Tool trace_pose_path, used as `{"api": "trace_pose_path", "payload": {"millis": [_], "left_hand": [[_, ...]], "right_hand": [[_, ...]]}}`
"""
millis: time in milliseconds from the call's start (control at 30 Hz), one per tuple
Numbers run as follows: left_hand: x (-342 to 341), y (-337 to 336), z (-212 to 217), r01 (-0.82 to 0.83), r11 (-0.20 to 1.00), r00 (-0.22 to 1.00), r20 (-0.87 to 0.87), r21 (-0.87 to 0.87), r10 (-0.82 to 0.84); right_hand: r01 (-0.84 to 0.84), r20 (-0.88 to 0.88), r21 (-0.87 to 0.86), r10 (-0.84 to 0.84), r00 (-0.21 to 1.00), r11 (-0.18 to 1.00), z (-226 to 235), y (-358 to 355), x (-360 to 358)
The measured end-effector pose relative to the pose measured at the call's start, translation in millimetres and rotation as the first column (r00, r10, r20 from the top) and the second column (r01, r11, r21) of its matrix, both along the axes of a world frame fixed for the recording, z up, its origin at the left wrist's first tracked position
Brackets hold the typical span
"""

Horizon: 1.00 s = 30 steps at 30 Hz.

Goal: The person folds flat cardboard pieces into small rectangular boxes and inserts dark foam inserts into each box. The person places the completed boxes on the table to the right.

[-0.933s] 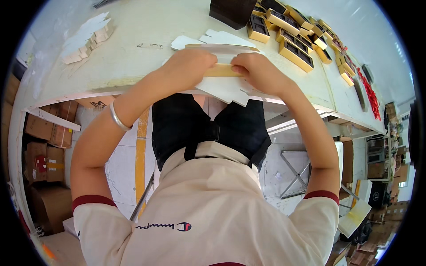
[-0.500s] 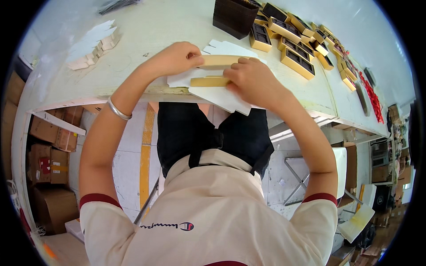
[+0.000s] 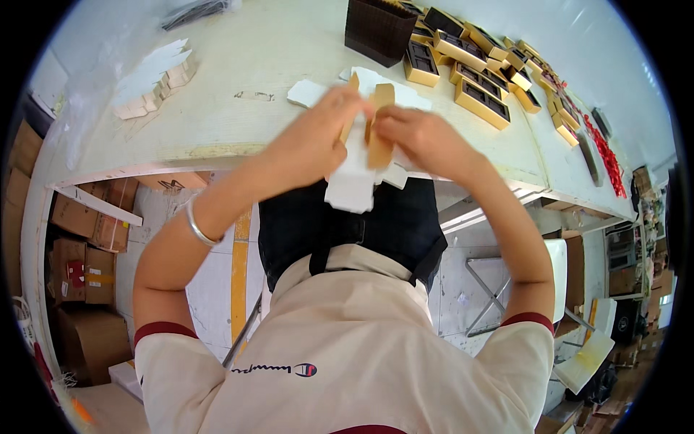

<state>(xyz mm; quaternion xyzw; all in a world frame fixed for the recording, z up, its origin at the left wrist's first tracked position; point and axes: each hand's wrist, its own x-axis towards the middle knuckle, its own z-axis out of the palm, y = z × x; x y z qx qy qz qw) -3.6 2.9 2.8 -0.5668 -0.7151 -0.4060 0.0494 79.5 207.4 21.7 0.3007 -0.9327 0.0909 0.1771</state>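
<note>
Both my hands hold one flat cardboard box blank [image 3: 358, 170], white on one face and gold-brown on the other, above the near edge of the pale table [image 3: 238, 108]. My left hand [image 3: 318, 141] grips its left gold flap. My right hand [image 3: 416, 134] pinches the upright gold flap [image 3: 379, 126] on the right. The white part of the blank hangs down between my wrists. A silver bangle [image 3: 196, 226] sits on my left forearm.
More white blanks [image 3: 311, 90] lie on the table behind my hands. Folded white pieces [image 3: 152, 76] are stacked at the far left. Several gold-and-black trays [image 3: 477, 79] and a dark box [image 3: 379, 29] stand at the far right. Brown cartons [image 3: 79, 246] sit under the table on the left.
The blank lay flat and sideways between my hands; now its gold flaps stand upright and the white part hangs down. My hands have stayed close together.
</note>
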Motion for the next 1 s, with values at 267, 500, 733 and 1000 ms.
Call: {"api": "trace_pose_path", "payload": {"millis": [267,500,733,1000], "left_hand": [[0.5,-22.7,16.1,0.268,0.919,0.903,0.408,-0.290,-0.134],[-8.1,-0.9,7.4,0.126,0.954,0.984,0.155,-0.273,-0.086],[4.4,8.6,-2.5,0.060,0.975,0.976,0.216,-0.216,-0.013],[10.3,7.1,-18.2,-0.030,0.997,0.998,0.047,-0.073,0.034]], "right_hand": [[0.008,0.235,-0.434,0.105,0.966,0.901,-23.7,7.2,19.0],[0.231,0.430,-0.484,0.000,0.903,0.844,-11.3,-21.0,6.2],[0.226,0.466,-0.421,-0.005,0.885,0.878,-9.5,-27.0,3.6],[0.201,0.523,-0.432,0.062,0.850,0.879,-1.3,-9.2,9.0]]}}
